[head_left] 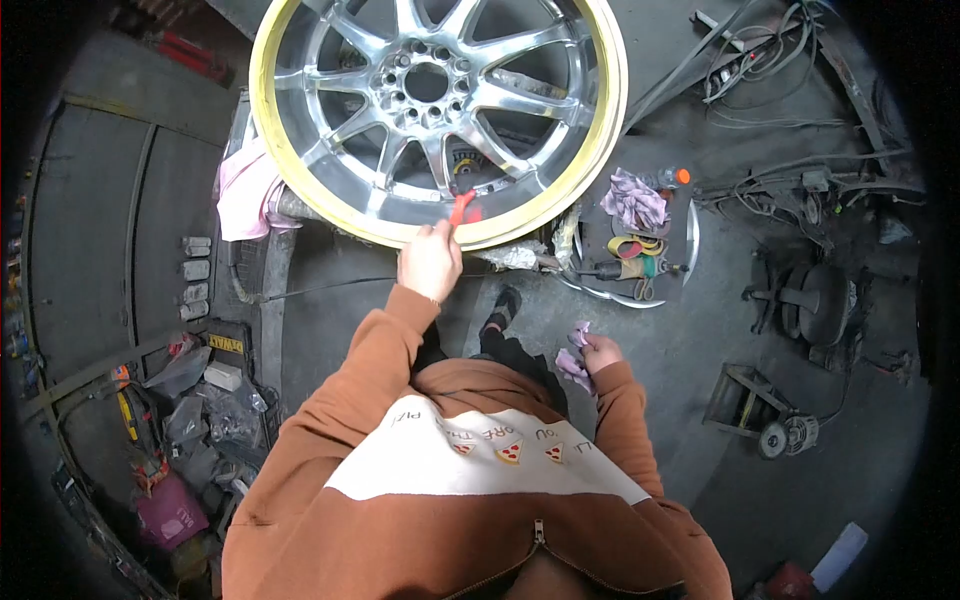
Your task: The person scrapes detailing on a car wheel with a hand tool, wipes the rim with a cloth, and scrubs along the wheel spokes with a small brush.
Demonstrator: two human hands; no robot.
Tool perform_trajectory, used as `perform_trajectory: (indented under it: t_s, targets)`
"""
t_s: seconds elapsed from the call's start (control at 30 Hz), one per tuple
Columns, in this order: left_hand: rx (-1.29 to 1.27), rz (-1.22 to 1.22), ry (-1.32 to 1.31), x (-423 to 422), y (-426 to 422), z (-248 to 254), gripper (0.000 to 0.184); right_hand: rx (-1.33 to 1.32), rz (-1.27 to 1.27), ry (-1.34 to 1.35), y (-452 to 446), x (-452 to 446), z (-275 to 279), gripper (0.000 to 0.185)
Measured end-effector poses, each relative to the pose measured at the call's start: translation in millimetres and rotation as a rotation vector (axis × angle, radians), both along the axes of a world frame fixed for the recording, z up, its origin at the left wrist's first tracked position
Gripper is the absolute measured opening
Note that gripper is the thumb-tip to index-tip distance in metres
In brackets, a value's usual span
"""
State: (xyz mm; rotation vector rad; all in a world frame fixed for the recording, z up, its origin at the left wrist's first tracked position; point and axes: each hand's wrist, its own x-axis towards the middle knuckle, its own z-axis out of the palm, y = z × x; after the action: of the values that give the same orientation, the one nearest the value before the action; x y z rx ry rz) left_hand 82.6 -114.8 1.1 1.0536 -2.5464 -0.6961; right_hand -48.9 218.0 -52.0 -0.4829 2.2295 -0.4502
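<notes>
A polished multi-spoke alloy wheel [335, 215] with a yellow outer rim fills the top middle of the head view. My left hand [430, 262] is closed round a slim red tool [461, 207] at the wheel's near edge. The tool's far end reaches over the inner barrel near a spoke; its exact kind I cannot make out, nor whether it touches the metal. Lower down, my right hand [602, 352] hangs beside my body, gripping a crumpled pale purple rag [574, 368].
Right of the wheel, a round tray [690, 255] carries a crumpled cloth [635, 198], an orange-capped bottle [673, 178] and a green power tool [640, 268]. Cables [770, 65] and a stool [815, 300] stand further right. A pink cloth [250, 190] and an open DeWalt case [230, 343] lie left.
</notes>
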Motion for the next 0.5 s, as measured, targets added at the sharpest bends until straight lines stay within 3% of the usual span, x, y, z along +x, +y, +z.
perform_trajectory:
  t_s: [0.2, 0.3, 0.5]
  targets:
    - [0.050, -0.010, 0.015, 0.0, -5.5, -0.8, 0.008, 0.016, 0.035, -0.010, 0.3, -1.1, -8.0, 0.035]
    - [0.143, -0.038, 0.213, -13.2, -0.2, -1.9, 0.012, 0.013, 0.012, -0.004, -0.2, 5.4, -5.4, 0.034]
    - [0.247, -0.020, 0.272, -20.6, 4.4, -2.3, 0.011, 0.078, 0.021, -0.012, -8.2, 6.5, 13.4, 0.034]
